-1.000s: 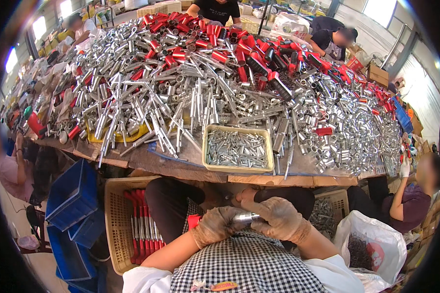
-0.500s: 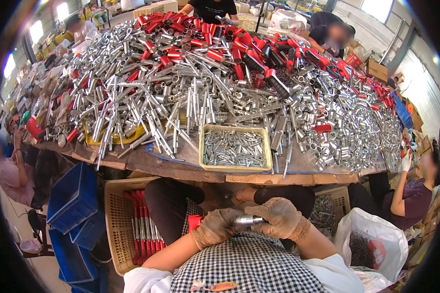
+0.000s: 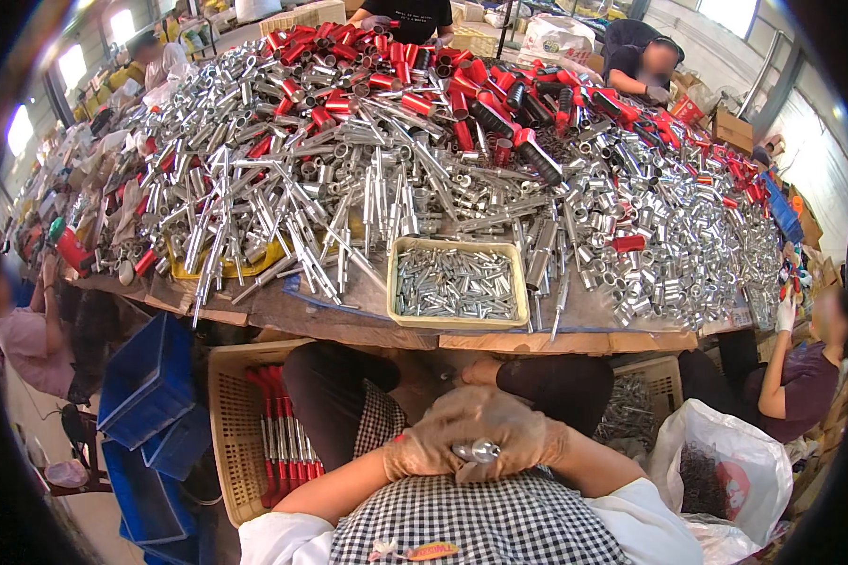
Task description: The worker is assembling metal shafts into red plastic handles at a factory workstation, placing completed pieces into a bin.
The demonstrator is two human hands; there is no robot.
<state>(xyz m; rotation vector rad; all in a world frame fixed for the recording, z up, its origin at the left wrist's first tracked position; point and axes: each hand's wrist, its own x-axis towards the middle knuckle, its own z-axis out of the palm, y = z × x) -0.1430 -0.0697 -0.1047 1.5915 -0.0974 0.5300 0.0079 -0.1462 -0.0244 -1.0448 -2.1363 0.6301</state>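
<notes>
Both my gloved hands meet in my lap, close to my chest. My left hand (image 3: 422,450) and my right hand (image 3: 518,435) are clasped together around a short shiny metal tube (image 3: 478,451), whose round end shows between the fingers. Above them, at the table's front edge, stands a yellow tray (image 3: 405,315) filled with small silver pins. The table (image 3: 349,325) behind it is heaped with silver tubes (image 3: 367,179) and red-handled parts (image 3: 443,80).
A beige basket (image 3: 231,424) with red-handled rods stands at my left knee, blue crates (image 3: 146,381) further left. A white bag (image 3: 725,461) of dark parts and another basket (image 3: 645,400) are on my right. Other people sit at both sides and across the table.
My hands have closed more tightly together over the metal tube and shifted slightly toward my chest. The view has tilted a little.
</notes>
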